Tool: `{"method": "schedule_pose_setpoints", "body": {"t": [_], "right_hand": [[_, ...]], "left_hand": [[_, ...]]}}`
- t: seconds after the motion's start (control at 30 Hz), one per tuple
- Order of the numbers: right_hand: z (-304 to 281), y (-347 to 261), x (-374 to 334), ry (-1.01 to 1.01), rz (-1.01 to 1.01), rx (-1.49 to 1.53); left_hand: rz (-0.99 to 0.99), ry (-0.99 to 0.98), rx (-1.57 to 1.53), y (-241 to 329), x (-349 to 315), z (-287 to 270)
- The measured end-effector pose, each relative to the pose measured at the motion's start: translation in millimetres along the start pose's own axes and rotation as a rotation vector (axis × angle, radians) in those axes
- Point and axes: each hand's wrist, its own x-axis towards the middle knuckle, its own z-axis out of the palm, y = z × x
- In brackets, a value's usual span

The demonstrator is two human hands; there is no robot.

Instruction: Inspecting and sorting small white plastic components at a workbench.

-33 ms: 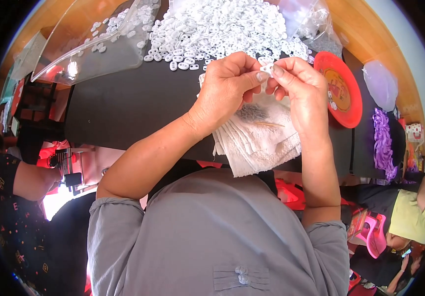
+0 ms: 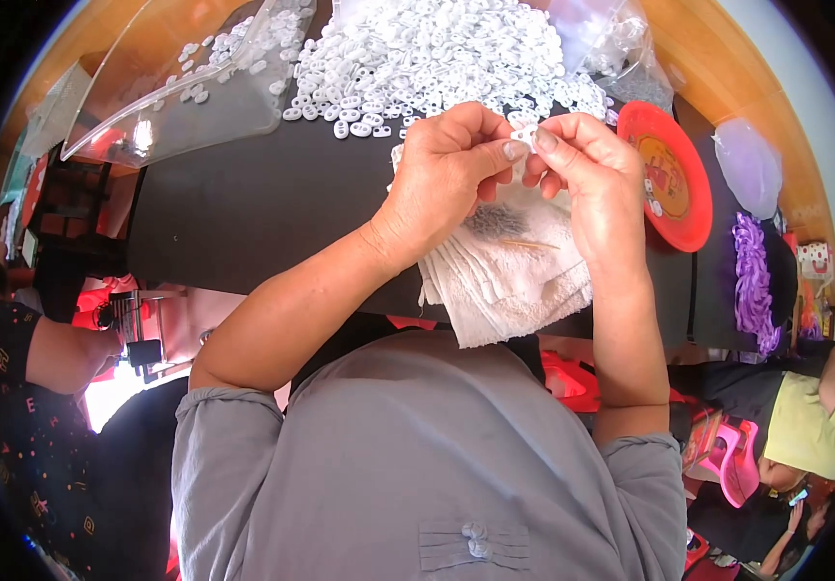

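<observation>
One small white piece (image 2: 526, 135) pinched between the left hand (image 2: 442, 172) and the right hand (image 2: 600, 179) above a crumpled cloth (image 2: 505, 295).
Head view: thumbs and fingers of both hands close on the piece from either side, fingertips nearly meeting; judging by this, the step in hand is fine work on that single piece, and the next move calls for a steady grip on both sides, though the fingertips hide too much to tell what is being done to it. On the cloth lie a dark grey clump (image 2: 495, 223) and a thin stick (image 2: 530, 243). Across the black tabletop (image 2: 262, 228), a heap of similar white pieces (image 2: 427, 58) spreads at the far side, between a clear plastic container (image 2: 108, 140) and a clear bag (image 2: 621, 48); a red plate (image 2: 694, 228) stands to the right. Beyond, a purple bundle (image 2: 753, 281) and people sit at both sides of the room.
</observation>
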Motion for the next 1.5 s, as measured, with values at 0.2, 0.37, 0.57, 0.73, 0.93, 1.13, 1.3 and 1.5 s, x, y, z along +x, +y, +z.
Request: {"method": "schedule_pose_setpoints", "body": {"t": [0.2,0.37,0.57,0.73,0.93,1.13,1.3,1.5], "right_hand": [[2,1,0,-0.031,-0.025,-0.057],[10,2,-1,-0.045,-0.01,-0.084],[7,4,-2,-0.006,-0.009,-0.084],[-2,1,-2,0.053,-0.008,-0.174],[-46,31,11,0.206,-0.531,-1.285],[-60,51,14,0.093,-0.341,-1.542],[-67,54,18,0.001,-0.365,-1.52],[-69,51,27,-0.059,-0.395,-1.405]], "left_hand": [[-0.002,0.004,-0.002,-1,-1,-1],[-0.024,0.038,-0.05,-2,-1,-2],[-0.048,0.036,-0.009,1,1,-2],[-0.092,0.033,-0.032,0,5,-5],[-0.088,0.051,-0.012,1,6,-7],[-0.095,0.003,0.035,0,3,-6],[-0.109,0.003,0.08,-2,3,-5],[-0.108,0.008,0.092,0,2,-4]]}}
